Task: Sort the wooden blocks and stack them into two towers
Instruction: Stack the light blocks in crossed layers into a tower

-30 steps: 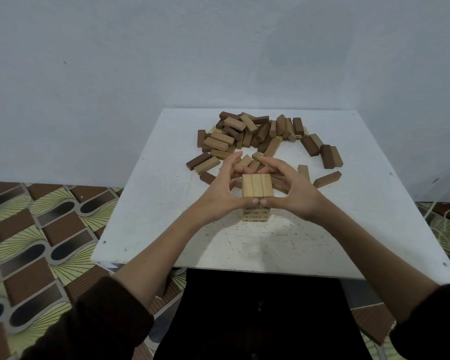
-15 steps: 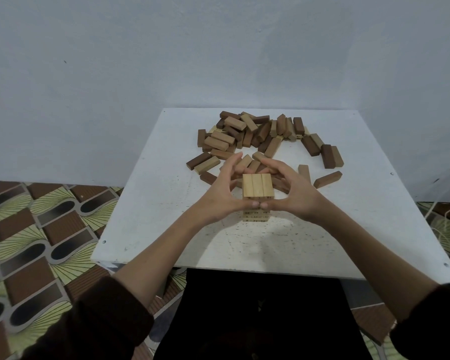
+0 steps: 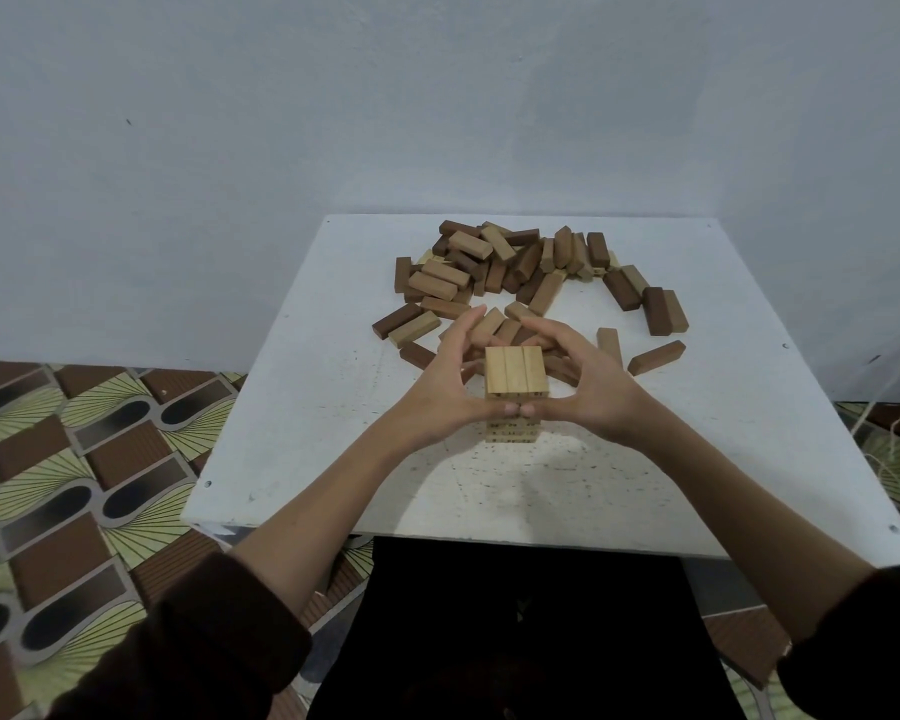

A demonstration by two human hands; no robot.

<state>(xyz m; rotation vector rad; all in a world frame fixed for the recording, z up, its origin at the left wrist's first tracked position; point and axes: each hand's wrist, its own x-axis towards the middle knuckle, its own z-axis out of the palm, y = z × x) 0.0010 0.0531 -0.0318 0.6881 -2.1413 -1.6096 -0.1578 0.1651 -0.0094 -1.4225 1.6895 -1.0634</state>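
The left hand curled round the left side of the light block tower. The tower stood in the middle of the white table, a bit nearer the front edge. The right hand curled round its right side, and the two thumbs touched in front. The pile of loose blocks lay behind, toward the back edge.

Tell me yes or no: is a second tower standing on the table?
No: one light tower stands between the left hand and right hand; other blocks lie loose.
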